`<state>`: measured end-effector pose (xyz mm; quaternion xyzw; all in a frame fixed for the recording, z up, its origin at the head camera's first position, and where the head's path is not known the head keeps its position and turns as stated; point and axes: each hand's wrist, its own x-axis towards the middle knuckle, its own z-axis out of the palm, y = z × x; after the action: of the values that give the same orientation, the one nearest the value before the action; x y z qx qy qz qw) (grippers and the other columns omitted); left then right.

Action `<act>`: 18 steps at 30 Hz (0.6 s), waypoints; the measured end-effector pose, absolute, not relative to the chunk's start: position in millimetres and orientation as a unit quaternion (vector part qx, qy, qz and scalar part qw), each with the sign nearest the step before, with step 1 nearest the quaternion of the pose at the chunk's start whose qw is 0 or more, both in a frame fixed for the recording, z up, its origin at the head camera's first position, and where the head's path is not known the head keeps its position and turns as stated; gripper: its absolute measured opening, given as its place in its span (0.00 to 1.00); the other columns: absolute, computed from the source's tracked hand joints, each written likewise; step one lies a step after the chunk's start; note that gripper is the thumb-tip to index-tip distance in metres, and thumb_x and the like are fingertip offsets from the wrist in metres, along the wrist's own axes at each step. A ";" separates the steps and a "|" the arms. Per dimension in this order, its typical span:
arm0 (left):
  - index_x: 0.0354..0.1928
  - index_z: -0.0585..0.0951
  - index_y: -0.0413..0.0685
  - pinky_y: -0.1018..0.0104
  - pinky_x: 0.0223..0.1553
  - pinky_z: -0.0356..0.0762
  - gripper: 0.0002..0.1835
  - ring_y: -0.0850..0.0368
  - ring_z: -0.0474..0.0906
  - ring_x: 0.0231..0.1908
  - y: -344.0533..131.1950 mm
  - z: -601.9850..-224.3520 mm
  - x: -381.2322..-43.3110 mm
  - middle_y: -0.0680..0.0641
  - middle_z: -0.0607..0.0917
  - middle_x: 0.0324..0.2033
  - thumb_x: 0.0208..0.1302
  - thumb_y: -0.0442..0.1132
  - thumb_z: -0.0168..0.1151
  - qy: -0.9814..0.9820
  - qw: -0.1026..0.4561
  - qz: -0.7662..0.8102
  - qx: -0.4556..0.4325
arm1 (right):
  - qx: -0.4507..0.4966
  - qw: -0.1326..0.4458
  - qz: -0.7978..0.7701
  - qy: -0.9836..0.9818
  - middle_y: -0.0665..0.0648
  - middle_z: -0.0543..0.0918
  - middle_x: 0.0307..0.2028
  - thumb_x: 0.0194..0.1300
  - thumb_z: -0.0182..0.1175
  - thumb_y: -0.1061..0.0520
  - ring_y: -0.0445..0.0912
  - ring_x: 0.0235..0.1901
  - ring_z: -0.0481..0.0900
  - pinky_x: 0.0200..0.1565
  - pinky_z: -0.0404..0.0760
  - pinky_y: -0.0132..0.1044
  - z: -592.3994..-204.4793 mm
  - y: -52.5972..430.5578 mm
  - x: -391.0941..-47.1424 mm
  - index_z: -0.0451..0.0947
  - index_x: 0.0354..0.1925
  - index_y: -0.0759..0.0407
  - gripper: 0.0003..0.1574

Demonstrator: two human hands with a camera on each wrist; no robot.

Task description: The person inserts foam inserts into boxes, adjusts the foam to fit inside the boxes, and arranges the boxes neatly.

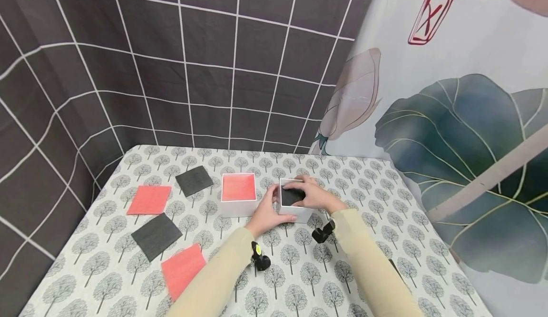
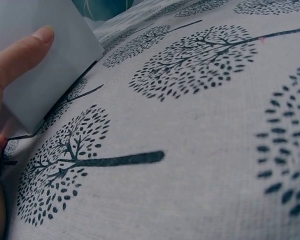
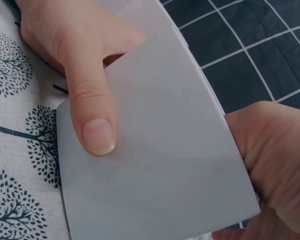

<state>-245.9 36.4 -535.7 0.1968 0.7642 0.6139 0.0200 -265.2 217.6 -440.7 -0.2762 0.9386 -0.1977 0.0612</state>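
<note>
My left hand (image 1: 267, 215) grips a small open-topped white box (image 1: 299, 215). Its thumb lies across the near wall, while its fingers bear on the left side. Over the rim from the right reaches my right hand (image 1: 316, 194), with fingers and thumb down in the opening at a black square sheet (image 1: 291, 196). The right wrist view shows the box wall (image 3: 160, 150) large, with the right hand at its rim; those fingertips are hidden inside, so I cannot tell whether they pinch the sheet. Left of this box stands a second white box (image 1: 238, 208) with red inside (image 1: 238, 187).
Two black square sheets (image 1: 194, 180) (image 1: 156, 236) and two red square sheets (image 1: 149, 200) (image 1: 183, 270) lie spread on the left of the tree-patterned tablecloth (image 1: 295, 298). A dark grid curtain (image 1: 205, 84) hangs behind; a flower-printed curtain (image 1: 462, 131) hangs at right.
</note>
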 end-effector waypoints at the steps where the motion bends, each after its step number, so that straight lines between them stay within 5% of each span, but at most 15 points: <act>1: 0.70 0.53 0.58 0.58 0.56 0.69 0.62 0.57 0.70 0.55 36.3 -535.5 -245.7 0.55 0.69 0.57 0.30 0.62 0.76 0.764 0.021 0.614 0.197 | -0.276 0.059 -0.203 0.938 0.70 0.62 0.61 0.49 0.71 0.54 0.64 0.56 0.62 0.53 0.65 0.61 -440.6 218.1 -264.2 0.75 0.56 0.50 0.33; 18: 0.69 0.54 0.55 0.57 0.53 0.71 0.62 0.56 0.71 0.52 35.4 -536.9 -246.0 0.54 0.71 0.54 0.31 0.60 0.77 0.762 0.011 0.616 0.201 | -0.238 0.021 -0.318 0.917 0.68 0.64 0.60 0.53 0.69 0.52 0.62 0.58 0.64 0.58 0.64 0.60 -437.0 234.9 -248.3 0.72 0.58 0.59 0.35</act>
<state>-246.0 35.4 -536.9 0.2007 0.7618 0.6158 0.0106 -248.3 234.9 -437.0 -0.2382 0.9175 -0.3179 0.0208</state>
